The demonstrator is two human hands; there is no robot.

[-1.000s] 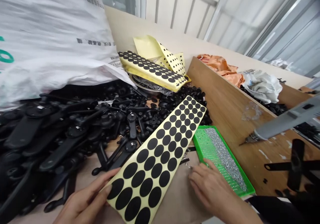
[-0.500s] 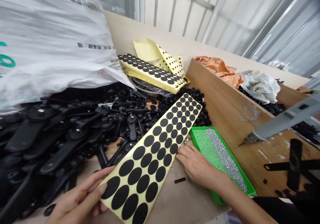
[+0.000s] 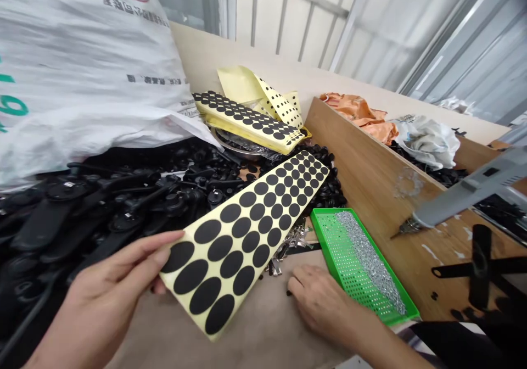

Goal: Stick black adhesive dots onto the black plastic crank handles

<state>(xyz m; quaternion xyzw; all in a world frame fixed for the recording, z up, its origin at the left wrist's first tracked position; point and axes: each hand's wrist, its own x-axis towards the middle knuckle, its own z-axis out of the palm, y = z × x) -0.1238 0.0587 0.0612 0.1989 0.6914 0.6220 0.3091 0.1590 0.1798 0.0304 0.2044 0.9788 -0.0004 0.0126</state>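
My left hand [image 3: 111, 286] pinches the near left corner of a pale yellow sheet of round black stickers [image 3: 251, 241], thumb on top. The sheet is tilted, its near end lifted off the table and its far end reaching a heap of small black parts. On the brown work surface [image 3: 247, 325], to the right of the sheet, rests my right hand [image 3: 315, 295] with its fingers curled down. A small black strip [image 3: 289, 293] peeks out at its fingertips, mostly hidden. Small metal clips [image 3: 286, 248] lie between the sheet and a green tray [image 3: 368, 264].
Black lever-like parts [image 3: 123, 210] pile up on the left under a big white sack [image 3: 90, 83]. More sticker sheets [image 3: 251, 119] lie on a bowl behind. Silvery small pieces fill part of the green tray. A grey electric screwdriver [image 3: 457, 199] points in from the right, above a wooden divider [image 3: 349, 149].
My left hand has raised the near end of the sticker sheet, uncovering metal clips. My right hand has left the sheet's edge and come nearer, over the small black strip.
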